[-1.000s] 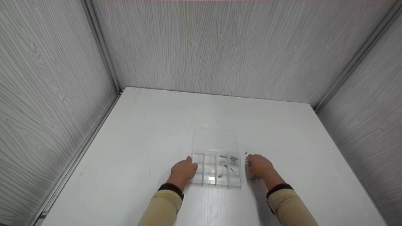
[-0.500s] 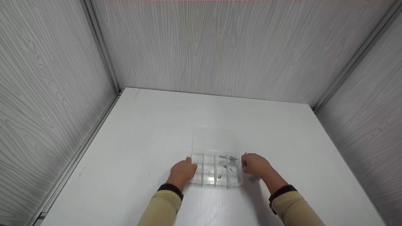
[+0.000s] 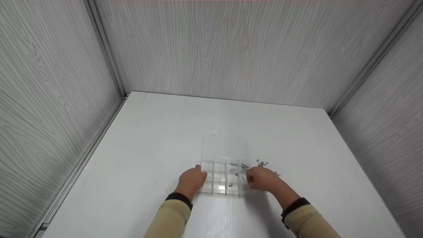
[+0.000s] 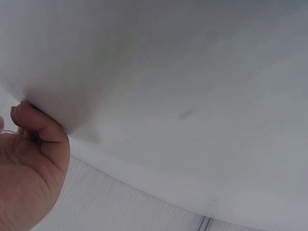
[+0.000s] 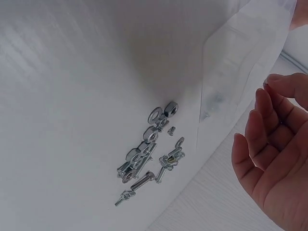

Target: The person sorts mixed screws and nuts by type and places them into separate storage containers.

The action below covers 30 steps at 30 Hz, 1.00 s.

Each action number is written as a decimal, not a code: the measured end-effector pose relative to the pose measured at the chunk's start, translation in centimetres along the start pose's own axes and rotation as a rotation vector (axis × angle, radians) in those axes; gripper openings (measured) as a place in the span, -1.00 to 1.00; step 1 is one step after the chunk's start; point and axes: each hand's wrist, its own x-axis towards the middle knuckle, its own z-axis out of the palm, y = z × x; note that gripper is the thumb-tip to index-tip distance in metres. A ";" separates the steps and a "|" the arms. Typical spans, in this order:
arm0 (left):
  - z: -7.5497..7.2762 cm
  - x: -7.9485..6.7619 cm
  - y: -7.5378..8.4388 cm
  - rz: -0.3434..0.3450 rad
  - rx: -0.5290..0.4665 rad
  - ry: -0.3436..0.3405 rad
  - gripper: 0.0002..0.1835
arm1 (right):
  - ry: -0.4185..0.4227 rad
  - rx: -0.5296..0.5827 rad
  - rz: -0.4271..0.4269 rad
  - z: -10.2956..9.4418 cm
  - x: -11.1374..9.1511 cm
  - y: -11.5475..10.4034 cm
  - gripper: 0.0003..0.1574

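Tan sleeves (image 3: 170, 219) nearest, black wristbands (image 3: 179, 198) on both wrists. Left hand (image 3: 192, 178) grips left edge of clear compartment box (image 3: 213, 180); right hand (image 3: 263, 178), over box's right edge, pinches tiny grey part (image 5: 265, 83), too small to identify. Box sits on white table (image 3: 165, 132), screws (image 3: 244, 166) in its far-right compartments. Loose nuts (image 5: 150, 135) and bolts (image 5: 143, 181) lie just right of it. Clear lid (image 3: 225, 147) open on far side; grey wood-grain panel (image 3: 211, 49) behind.

Soft light, glare (image 3: 221, 187) in clear box (image 3: 226, 178), shadow (image 3: 262, 208) below right hand (image 3: 263, 178), hazy wrist views
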 end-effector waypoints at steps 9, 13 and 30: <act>-0.2 -0.3 0.1 0.011 -0.003 0.008 -0.40 | -0.031 0.049 0.023 -0.5 -0.4 0.4 -0.84; -0.2 -0.3 0.2 0.013 0.009 0.014 -0.42 | -0.024 0.080 0.061 -0.6 -0.6 0.9 -0.81; -0.2 -0.5 0.3 0.040 0.041 0.029 -0.43 | -0.101 0.002 0.223 1.2 -1.2 3.6 -0.86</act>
